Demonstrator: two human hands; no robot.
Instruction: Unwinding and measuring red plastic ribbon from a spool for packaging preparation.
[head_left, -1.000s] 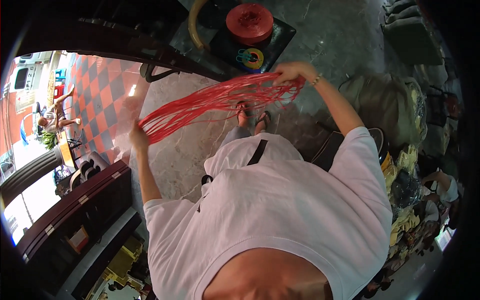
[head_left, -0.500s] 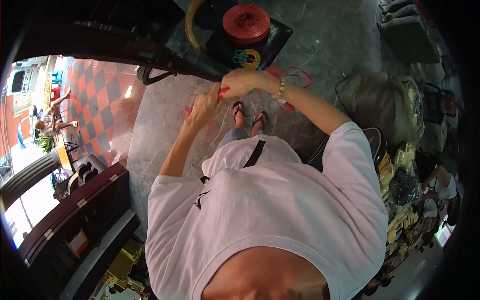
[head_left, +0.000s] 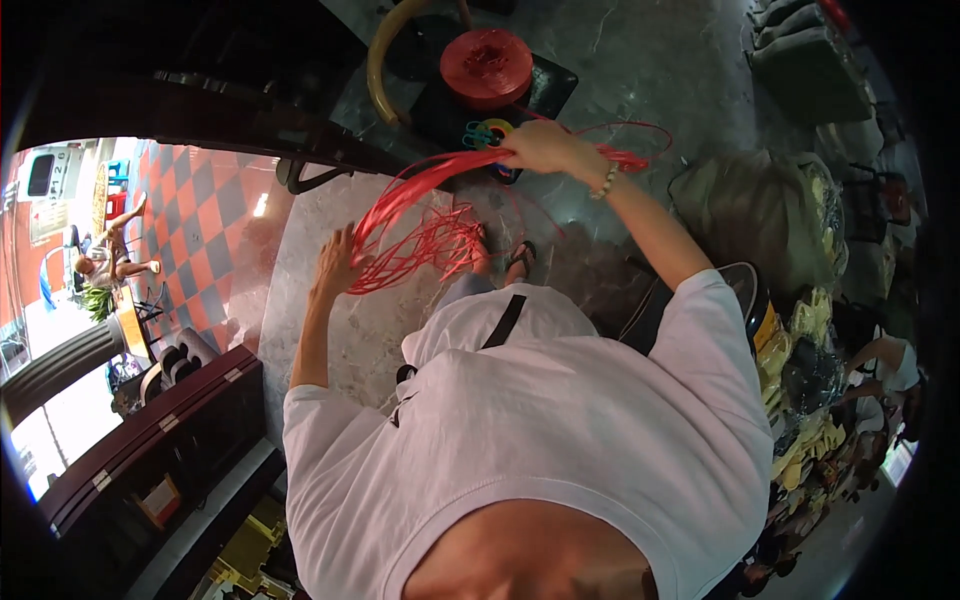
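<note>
A bundle of red plastic strings (head_left: pixel 420 215) runs in loops between my two hands, above a grey stone floor. My right hand (head_left: pixel 540 148) is closed around one end of the bundle, up near a red spool. My left hand (head_left: pixel 338 262) is lower and to the left, fingers spread, with the looped strands hooked over it. A strand (head_left: pixel 640 135) trails from my right hand toward the red spool of string (head_left: pixel 487 66), which sits on a black stool. My feet in sandals (head_left: pixel 520 258) show below the strings.
A black stool (head_left: pixel 545 90) with a curved yellow-brown frame holds the spool. Full sacks (head_left: pixel 760 215) and piled goods line the right side. A dark wooden counter (head_left: pixel 150 430) stands at the lower left. A red and grey checkered pavement (head_left: pixel 190 210) lies outside, with a person seated far left.
My hands were together by the spool half a second ago; they have now drawn apart, the left hand moving down and left, spreading the red strings into loops.
</note>
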